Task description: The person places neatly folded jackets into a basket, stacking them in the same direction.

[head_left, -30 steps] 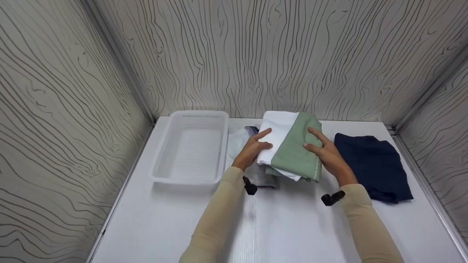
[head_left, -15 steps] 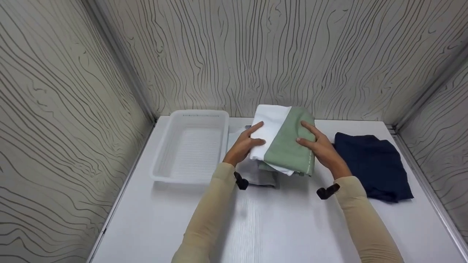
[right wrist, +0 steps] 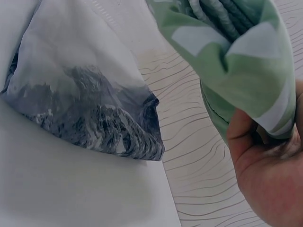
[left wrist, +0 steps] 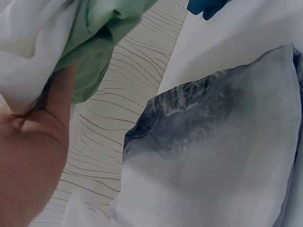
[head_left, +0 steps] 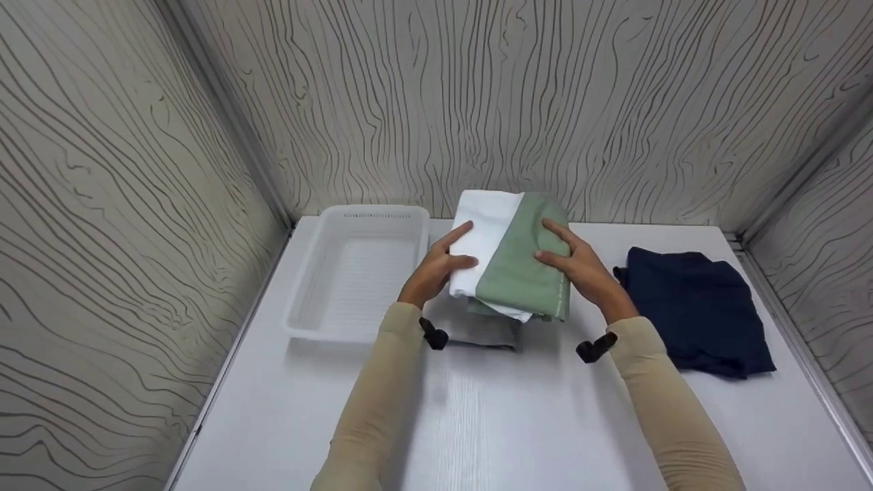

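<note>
A folded green-and-white garment (head_left: 522, 269) is held up above the table between both hands. My left hand (head_left: 436, 269) grips its white side, thumb on top and other fingers underneath. On the green side, my right hand (head_left: 588, 273) holds it the same way. The right wrist view shows the folded layers of the garment (right wrist: 241, 71) from below, with thick twisted cords (right wrist: 222, 14) inside. Beneath it on the table lies a folded pale grey garment (left wrist: 213, 156) with a dark mountain-like print, mostly hidden in the head view.
A white plastic basket (head_left: 341, 336) stands to the left, beside the grey garment. To the right lies a folded navy garment (head_left: 696, 314) on the white table (head_left: 518, 423). Wood-patterned panels (head_left: 436, 102) enclose the back and both sides.
Both hands have carried the green-and-white garment leftward and slightly toward the back, further over the grey garment. The basket and navy garment have stayed in place.
</note>
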Available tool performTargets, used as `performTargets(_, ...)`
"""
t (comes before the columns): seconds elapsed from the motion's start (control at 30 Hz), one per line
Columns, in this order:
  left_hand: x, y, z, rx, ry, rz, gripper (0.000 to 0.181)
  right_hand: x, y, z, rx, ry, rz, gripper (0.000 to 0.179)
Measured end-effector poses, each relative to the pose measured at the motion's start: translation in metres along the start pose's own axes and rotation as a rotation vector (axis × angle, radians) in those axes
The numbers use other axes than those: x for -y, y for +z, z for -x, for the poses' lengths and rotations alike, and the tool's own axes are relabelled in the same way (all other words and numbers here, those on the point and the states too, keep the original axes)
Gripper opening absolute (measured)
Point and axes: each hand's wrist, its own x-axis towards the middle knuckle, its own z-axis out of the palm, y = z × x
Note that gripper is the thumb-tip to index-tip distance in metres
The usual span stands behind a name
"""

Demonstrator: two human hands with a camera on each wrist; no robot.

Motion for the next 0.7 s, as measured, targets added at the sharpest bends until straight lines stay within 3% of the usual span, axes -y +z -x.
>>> performTargets(0.33, -0.006, -0.016, 0.006, -0.006, 0.022, -0.01, 0.066, 0.006, 0.015, -0.009, 0.009, -0.002, -0.014, 0.089)
performTargets(0.7, -0.008, -0.037, 0.012, -0.037, 0.052, 0.018, 0.068, 0.012, 0.036, -0.019, 0.02, -0.037, 0.007, 0.086)
